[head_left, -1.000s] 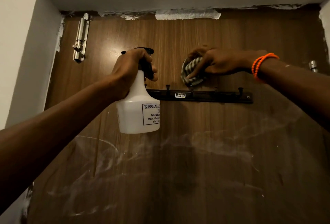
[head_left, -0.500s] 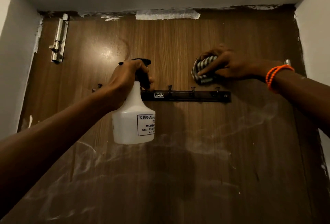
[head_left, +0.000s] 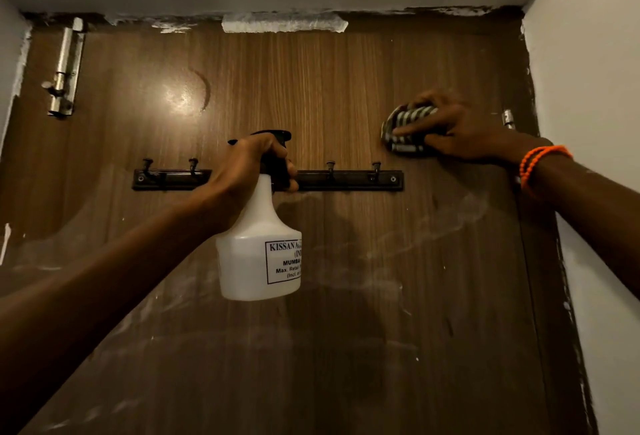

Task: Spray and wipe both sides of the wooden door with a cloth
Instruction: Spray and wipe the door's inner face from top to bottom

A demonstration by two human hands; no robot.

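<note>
The brown wooden door (head_left: 311, 88) fills the view, streaked with pale smears across its lower half. My left hand (head_left: 242, 171) grips the black trigger head of a white spray bottle (head_left: 258, 254), held upright in front of the door's middle. My right hand (head_left: 453, 129) holds a bunched striped cloth (head_left: 403, 131) against the door near its upper right edge, above the hook rail. An orange bead bracelet sits on that wrist.
A dark coat-hook rail (head_left: 349, 180) crosses the door at hand height. A metal slide bolt (head_left: 64, 71) is fixed at the upper left. A hinge (head_left: 508, 118) shows at the right edge. White walls frame the doorway on both sides.
My right hand has slid the cloth rightwards along the door, from near the middle to the right edge. The left hand with the bottle has kept its hold.
</note>
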